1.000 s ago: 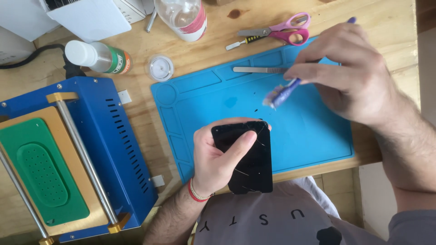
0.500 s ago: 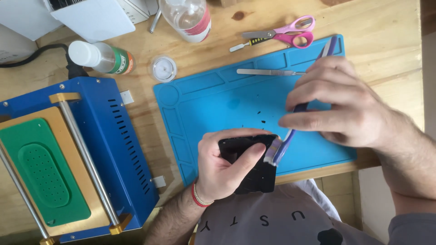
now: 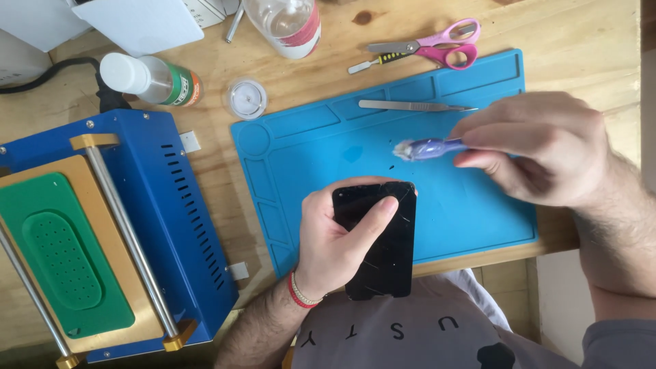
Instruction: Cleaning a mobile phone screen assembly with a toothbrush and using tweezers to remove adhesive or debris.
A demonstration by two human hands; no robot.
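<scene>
A black phone screen panel (image 3: 383, 246), flat, glossy and marked with fine scratches, is gripped in the left hand (image 3: 335, 246), with the thumb laid across its glass face and the fingers curled behind its left edge. The panel is held over the near edge of a blue silicone work mat (image 3: 321, 137), which is moulded with shallow compartments. A purple toothbrush (image 3: 427, 148) with frayed whitish bristles is pinched in the right hand (image 3: 540, 147), above and to the right of the panel and apart from it; its head is pointed left over the mat. One pair of steel tweezers (image 3: 410, 106) is laid on the mat. On the wooden table (image 3: 581, 41), one pair of pink-handled scissors (image 3: 437, 48), two clear plastic bottles (image 3: 154, 78) (image 3: 287, 24) and one small round lid (image 3: 244, 99) are seen. One blue metal machine (image 3: 171, 205) with a green perforated pad is placed at the left.
</scene>
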